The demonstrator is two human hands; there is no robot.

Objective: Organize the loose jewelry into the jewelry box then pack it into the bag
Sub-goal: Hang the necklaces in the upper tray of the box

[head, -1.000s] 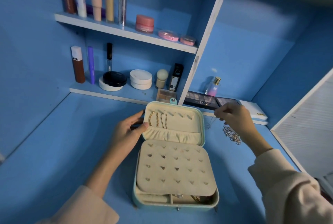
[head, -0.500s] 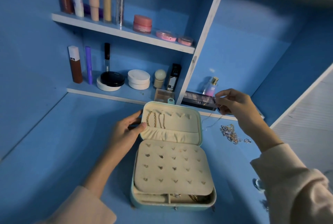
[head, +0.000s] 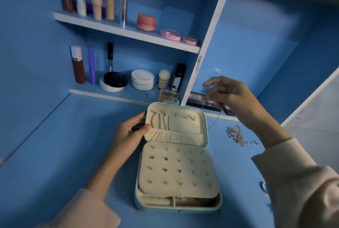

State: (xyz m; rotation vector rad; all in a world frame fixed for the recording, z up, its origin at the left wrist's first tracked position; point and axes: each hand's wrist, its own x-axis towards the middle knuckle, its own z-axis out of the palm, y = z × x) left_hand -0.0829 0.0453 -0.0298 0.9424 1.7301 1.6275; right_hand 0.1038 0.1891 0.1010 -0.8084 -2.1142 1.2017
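Nearest us the jewelry box sits open, its earring pad dotted with a few small studs. Just past that, our left hand grips the lid by its left edge, thumb on the inner pocket and fingers behind, propping it up. Three gold chains hang right beside the thumb.

Over on the right, the pile of loose jewelry lies on the desk below our right hand. That hand has come up in the last second. It's pinching a thin chain that now dangles clear of the pile, next to the lid's right edge.

So that one looks untangled, and we reckon it goes on one of the free hooks next. There's plenty left in the pile and no bag in sight. Behind the hand sits an eyeshadow palette.
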